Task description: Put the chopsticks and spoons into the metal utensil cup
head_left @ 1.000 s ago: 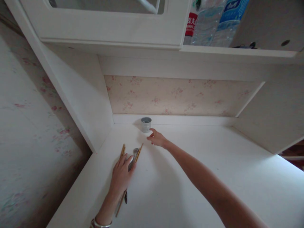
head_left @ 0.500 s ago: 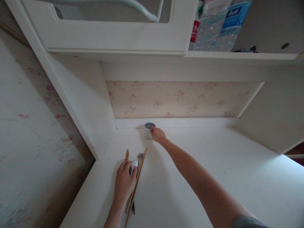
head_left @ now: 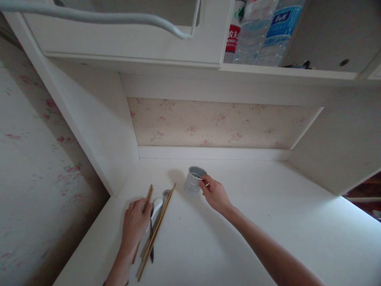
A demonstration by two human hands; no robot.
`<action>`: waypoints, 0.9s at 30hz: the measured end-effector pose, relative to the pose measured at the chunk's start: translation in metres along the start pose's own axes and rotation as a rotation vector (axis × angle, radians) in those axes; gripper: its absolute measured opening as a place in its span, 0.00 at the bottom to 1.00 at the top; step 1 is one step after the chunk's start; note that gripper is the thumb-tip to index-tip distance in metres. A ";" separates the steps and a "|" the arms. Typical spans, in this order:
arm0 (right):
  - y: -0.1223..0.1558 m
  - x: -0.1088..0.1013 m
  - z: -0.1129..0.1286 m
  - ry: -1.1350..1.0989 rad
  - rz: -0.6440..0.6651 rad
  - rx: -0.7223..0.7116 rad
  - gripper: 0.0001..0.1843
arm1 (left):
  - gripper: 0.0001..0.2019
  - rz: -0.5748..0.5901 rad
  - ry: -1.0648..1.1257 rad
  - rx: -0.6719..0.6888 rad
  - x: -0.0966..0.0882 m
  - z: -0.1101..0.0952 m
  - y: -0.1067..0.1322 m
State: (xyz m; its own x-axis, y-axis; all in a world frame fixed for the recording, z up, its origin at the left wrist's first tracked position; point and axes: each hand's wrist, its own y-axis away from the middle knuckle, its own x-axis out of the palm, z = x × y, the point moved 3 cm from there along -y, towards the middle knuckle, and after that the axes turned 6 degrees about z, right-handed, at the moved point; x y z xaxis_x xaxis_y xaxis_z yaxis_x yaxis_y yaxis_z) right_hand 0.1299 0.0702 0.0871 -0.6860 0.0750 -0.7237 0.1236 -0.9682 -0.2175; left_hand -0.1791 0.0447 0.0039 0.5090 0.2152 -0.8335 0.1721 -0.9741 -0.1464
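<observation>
Evidently the right hand point(head_left: 216, 194) has thumb and fingertips clamped on the rim of the perforated grey cup point(head_left: 193, 186), slightly tilted near the centre of the frame. The cup looks like thin metal (so probably light, stiff and hard to break), though its smooth finish may slip a little; the rim or punched wall seems the best hold. At lower left of the frame, the left hand point(head_left: 135, 220) curls over chopsticks point(head_left: 149, 192); I cannot tell whether it grips them. Counted: one cup, one white spoon point(head_left: 156, 204), one metal spoon point(head_left: 166, 194), one slender dark utensil point(head_left: 152, 255), perhaps four chopsticks, given the overlap. Three plastic bottles point(head_left: 254, 33) show at upper right.
</observation>
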 end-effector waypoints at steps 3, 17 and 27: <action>0.026 -0.006 -0.014 0.011 0.006 0.020 0.16 | 0.21 -0.006 -0.021 -0.026 0.001 0.004 0.001; 0.082 -0.002 -0.034 -0.004 -0.003 -0.015 0.16 | 0.20 0.035 -0.065 -0.133 0.009 0.020 -0.001; 0.086 0.003 -0.037 -0.131 -0.022 -0.019 0.19 | 0.19 0.165 -0.067 -0.070 0.000 0.026 -0.004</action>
State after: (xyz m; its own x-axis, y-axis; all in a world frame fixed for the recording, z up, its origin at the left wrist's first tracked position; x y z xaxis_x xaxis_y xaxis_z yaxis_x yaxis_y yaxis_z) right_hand 0.1649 -0.0043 0.0418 -0.7761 0.0632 -0.6275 0.1203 -0.9619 -0.2457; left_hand -0.2015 0.0472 -0.0095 0.4780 0.0451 -0.8772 0.1507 -0.9881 0.0313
